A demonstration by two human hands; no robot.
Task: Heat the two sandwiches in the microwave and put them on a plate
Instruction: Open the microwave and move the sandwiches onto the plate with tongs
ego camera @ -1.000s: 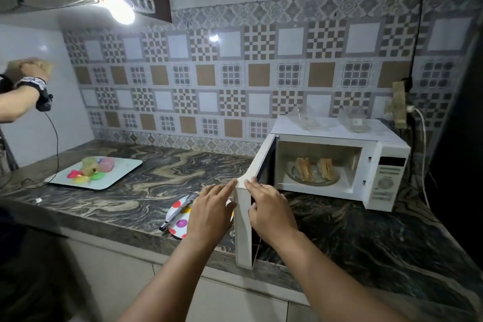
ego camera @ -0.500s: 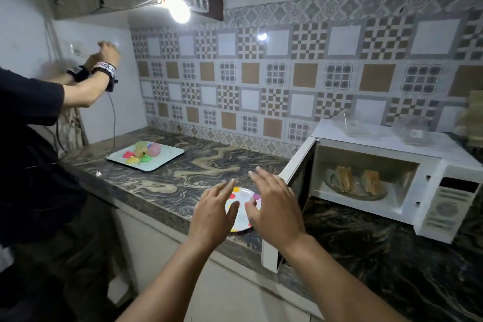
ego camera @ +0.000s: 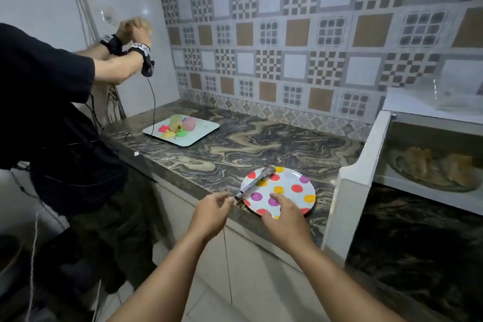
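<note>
Here, 2 browned sandwiches (ego camera: 439, 168) in open microwave (ego camera: 366, 165), both hands loose, empty, left hand (ego camera: 209, 213), right hand (ego camera: 285, 219).

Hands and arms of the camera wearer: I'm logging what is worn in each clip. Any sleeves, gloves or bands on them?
None show. The left hand and right hand are bare, and both forearms are bare down to the frame edge: no sleeves, gloves, bands or cables.

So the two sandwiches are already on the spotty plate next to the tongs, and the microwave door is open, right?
Not quite. The head view shows the two sandwiches inside the microwave, on its glass tray. The spotty plate holds only the tongs. The microwave door is open, as you said.
</note>
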